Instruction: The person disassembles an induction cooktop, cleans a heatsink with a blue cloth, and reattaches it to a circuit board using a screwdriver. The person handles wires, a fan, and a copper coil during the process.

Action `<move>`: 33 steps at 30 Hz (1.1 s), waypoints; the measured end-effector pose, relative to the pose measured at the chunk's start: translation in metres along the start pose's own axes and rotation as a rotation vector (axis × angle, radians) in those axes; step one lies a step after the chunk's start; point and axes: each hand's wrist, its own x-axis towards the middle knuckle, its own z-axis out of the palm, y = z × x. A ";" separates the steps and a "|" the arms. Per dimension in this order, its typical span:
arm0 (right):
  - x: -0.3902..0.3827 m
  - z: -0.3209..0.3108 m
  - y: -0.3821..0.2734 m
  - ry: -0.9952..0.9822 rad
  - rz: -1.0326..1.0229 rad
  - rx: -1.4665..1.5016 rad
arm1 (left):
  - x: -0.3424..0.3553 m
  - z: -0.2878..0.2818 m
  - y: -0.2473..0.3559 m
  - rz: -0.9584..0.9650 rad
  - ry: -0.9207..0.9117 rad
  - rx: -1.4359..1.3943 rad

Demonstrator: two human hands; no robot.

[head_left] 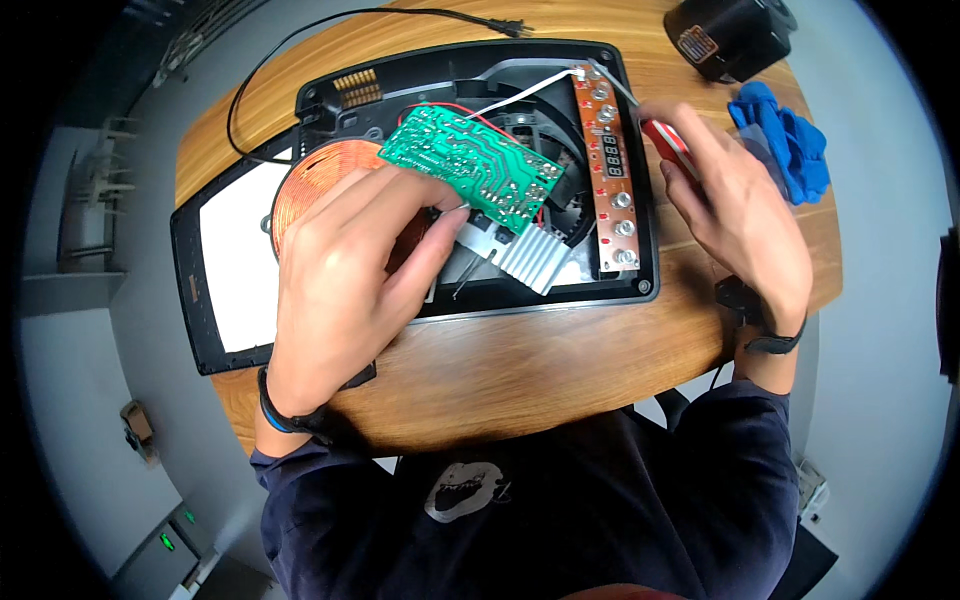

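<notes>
My left hand [345, 265] is closed in a pinch at the lower left edge of a green circuit board [475, 160], which sits tilted over the black appliance housing [645, 270]. Below the board juts a silver finned heat sink [535, 260]. A copper coil [325, 170] lies partly hidden under that hand. My right hand [745, 210] grips a screwdriver [667, 142] with a red handle. Its thin shaft points up and left to the top end of a brown display board [607, 190], where a white connector and wire [530, 92] attach. Whether the tip touches is unclear.
A white panel in a black frame [235, 270] lies at the left, partly beneath the housing. The black power cord [340, 20] curls behind. At the far right stand a black device [725, 40] and a crumpled blue cloth [795, 150]. All rest on the wooden table [500, 375].
</notes>
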 end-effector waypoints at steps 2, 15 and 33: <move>-0.012 0.010 0.017 0.000 0.074 -0.075 | 0.003 0.002 0.003 0.000 -0.022 -0.001; -0.037 0.045 0.023 -0.110 0.212 0.075 | 0.006 0.019 0.028 0.095 -0.139 0.007; -0.060 0.034 0.009 0.149 -0.437 0.361 | 0.036 0.057 0.072 0.221 -0.270 -0.072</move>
